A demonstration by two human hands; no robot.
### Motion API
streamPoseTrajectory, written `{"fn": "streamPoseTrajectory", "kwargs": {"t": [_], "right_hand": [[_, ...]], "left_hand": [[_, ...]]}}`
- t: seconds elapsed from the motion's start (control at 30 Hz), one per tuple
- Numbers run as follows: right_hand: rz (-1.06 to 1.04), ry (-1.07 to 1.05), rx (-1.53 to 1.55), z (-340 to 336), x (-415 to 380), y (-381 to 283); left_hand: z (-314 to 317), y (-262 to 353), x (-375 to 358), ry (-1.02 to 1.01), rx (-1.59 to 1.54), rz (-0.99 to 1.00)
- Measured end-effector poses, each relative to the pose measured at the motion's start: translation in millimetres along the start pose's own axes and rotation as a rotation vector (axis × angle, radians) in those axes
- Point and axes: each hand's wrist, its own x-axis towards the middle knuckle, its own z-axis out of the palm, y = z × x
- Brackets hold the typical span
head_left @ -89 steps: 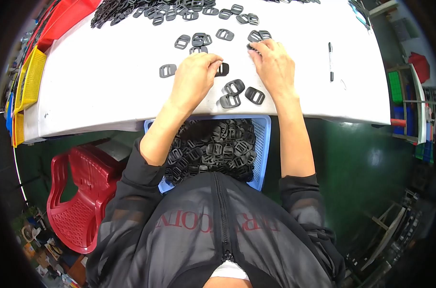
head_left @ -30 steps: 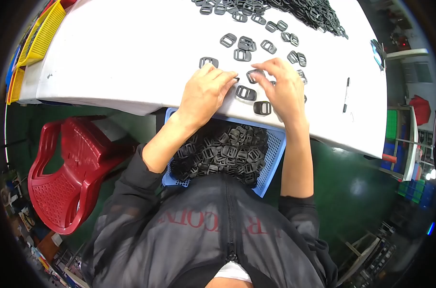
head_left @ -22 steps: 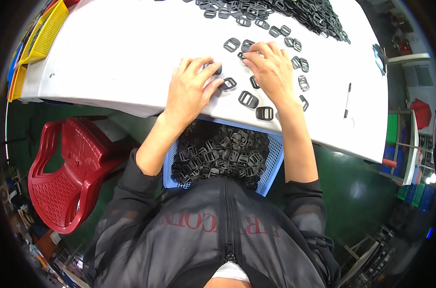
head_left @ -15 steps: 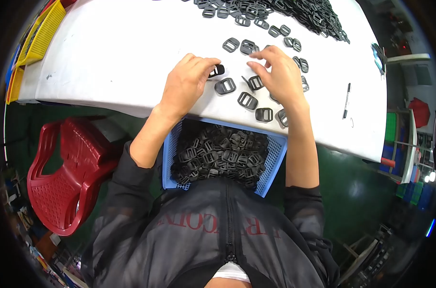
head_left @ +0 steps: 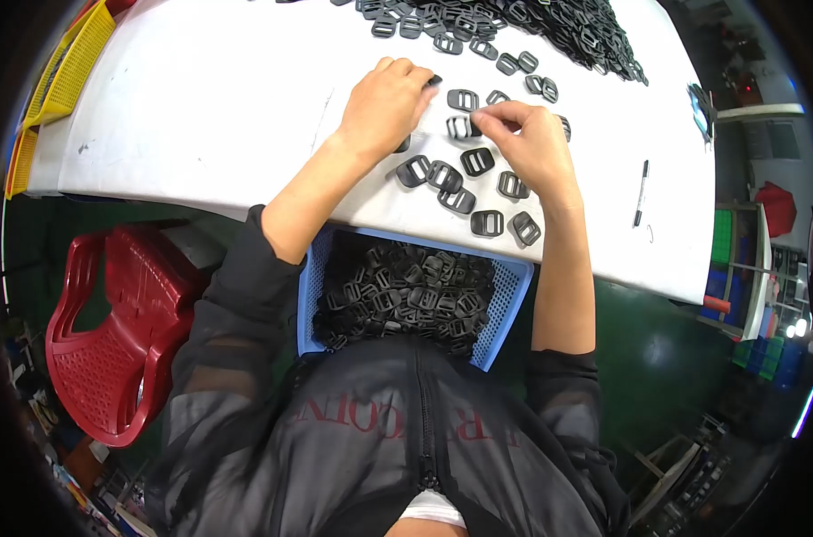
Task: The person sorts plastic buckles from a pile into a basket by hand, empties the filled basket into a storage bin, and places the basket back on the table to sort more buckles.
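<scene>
Left hand [head_left: 384,107] has moved up and away from the near edge of the surface [head_left: 200,116] since half a second ago; right hand [head_left: 533,152] has shifted only slightly. More buckles now show loose between the two arms.

Left grip: thumb and fingers brought together, pinching a dark buckle [head_left: 434,80], mostly hidden by the fingertips. Partly covered buckle [head_left: 404,143] sits by the left wrist. Right grip: thumb and index finger pinching the right end of a blurred buckle [head_left: 461,128], slots just visible, bars smeared by motion. Upper buckle [head_left: 463,99] lies just beyond it, well clear of the edge.

Nearer the body, a loose group on the surface: tilted buckle [head_left: 413,171] beside overlapped buckle [head_left: 444,176], which touches lower buckle [head_left: 457,200]. Darker buckle [head_left: 477,162] just right of those, another buckle [head_left: 514,185] close to the right wrist. Front buckle [head_left: 487,224] and corner buckle [head_left: 524,228] lie nearest the edge, apart from each other.

Big black heap [head_left: 576,36] at the far side, strays scattered in front. Pen [head_left: 642,192] right of the right arm. Blue basket [head_left: 506,291] below the edge, full of black buckles. Red chair [head_left: 147,277] at left on green floor [head_left: 648,349].
</scene>
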Motion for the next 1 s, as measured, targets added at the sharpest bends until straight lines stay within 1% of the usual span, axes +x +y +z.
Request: {"fn": "streamPoseTrajectory", "kwargs": {"t": [0.07, 0.1, 0.13, 0.17, 0.2, 0.23, 0.3, 0.33, 0.43, 0.47, 0.57, 0.6, 0.63, 0.73, 0.77, 0.87, 0.97, 1.0], "right_hand": [[-0.184, 0.211, -0.144, 5.8, 10.0, 25.0], [-0.277, 0.316, -0.216, 8.7, 16.4, 33.4], [-0.307, 0.375, -0.256, 9.5, 21.6, 37.9], [-0.336, 0.371, -0.305, 11.6, 26.5, 42.3], [-0.365, 0.367, -0.355, 13.9, 30.9, 45.2], [-0.393, 0.363, -0.405, 14.9, 32.6, 47.0], [-0.25, 0.328, -0.282, 10.4, 32.6, 41.8], [-0.173, 0.307, -0.221, 7.3, 29.2, 38.7], [-0.082, 0.283, -0.22, -4.5, 13.5, 39.6], [-0.164, 0.356, -0.27, -4.6, 8.1, 46.9], [-0.483, 0.419, -0.175, -2.2, -24.3, 37.8], [-0.53, 0.369, -0.17, 3.9, -35.8, 31.0], [-0.576, 0.317, -0.164, 11.8, -46.9, 22.8], [-0.589, 0.303, -0.263, 40.9, -61.4, 13.3], [-0.595, 0.31, -0.307, 46.3, -61.0, 13.9], [-0.532, 0.343, -0.295, 47.3, -55.2, 11.5], [-0.28, 0.153, -0.114, 35.8, -44.8, 12.2], [-0.369, 0.338, -0.153, 33.1, -44.8, 19.8]], "left_hand": [[-2.8, -4.3, 0.7, 0.006, -0.055, -0.056], [-6.0, -3.9, 1.3, 0.005, -0.006, -0.076], [-10.4, -2.6, 1.3, 0.004, 0.044, -0.096], [-12.7, -1.6, 1.6, 0.003, 0.095, -0.116], [-10.9, -2.0, 1.8, 0.105, 0.18, 0.0], [-10.0, 0.1, 4.1, 0.095, 0.108, 0.072], [-5.1, 10.1, 10.6, 0.072, -0.043, 0.215], [-3.1, 17.3, 12.4, -0.033, -0.057, 0.217], [18.3, 17.9, 19.3, -0.091, -0.041, 0.255], [21.1, 14.9, 23.6, -0.106, -0.038, 0.257], [13.8, 21.7, 34.1, -0.239, -0.227, -0.009], [9.3, 23.6, 34.5, -0.267, -0.171, -0.041], [9.9, 21.5, 32.8, -0.191, -0.145, 0.011], [11.0, 8.1, 29.2, 0.04, -0.077, 0.168], [7.9, 5.3, 25.8, 0.053, -0.104, 0.143], [-12.9, -0.4, 18.3, 0.079, -0.198, 0.051], [-29.5, -7.6, 6.1, 0.052, -0.156, -0.011], [-30.9, -14.2, 1.7, -0.001, -0.119, -0.055]]}}
